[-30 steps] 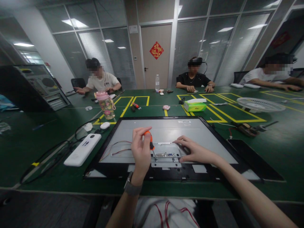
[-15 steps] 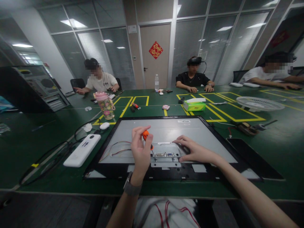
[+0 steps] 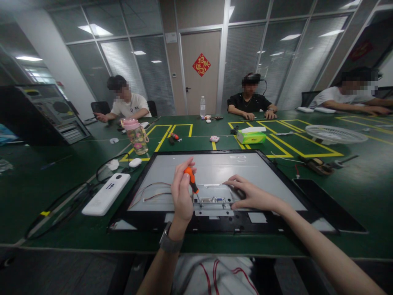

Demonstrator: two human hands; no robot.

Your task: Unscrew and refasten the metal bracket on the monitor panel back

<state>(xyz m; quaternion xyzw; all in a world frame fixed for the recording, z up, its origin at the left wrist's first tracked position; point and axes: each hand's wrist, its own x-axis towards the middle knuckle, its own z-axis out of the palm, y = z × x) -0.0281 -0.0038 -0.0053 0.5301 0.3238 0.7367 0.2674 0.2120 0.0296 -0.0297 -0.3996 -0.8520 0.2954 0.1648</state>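
Observation:
A flat display panel (image 3: 267,172) with a black frame and grey metal back lies before me on the green table. My left hand (image 3: 182,194) is closed on the orange-and-black handle of a screwdriver (image 3: 191,179). Its shaft slants down to the left end of a small metal bracket (image 3: 214,213) that carries a board with connectors (image 3: 215,200). My right hand (image 3: 250,194) rests at the bracket's right side, thumb and fingers apart around its edge. Whether the fingertips grip the bracket is hard to see. Thin wires (image 3: 156,194) lie left of my left hand.
Left of the panel are a white power bank (image 3: 106,194), black cables (image 3: 61,209) and a pink-lidded bottle (image 3: 135,137). A black slab (image 3: 328,203) and a tape measure (image 3: 319,165) lie to the right. Beyond stand a green tissue pack (image 3: 251,135) and several seated people.
My left hand has turned and its fingers have shifted on the screwdriver, so more of the orange handle shows. My right hand stays in place.

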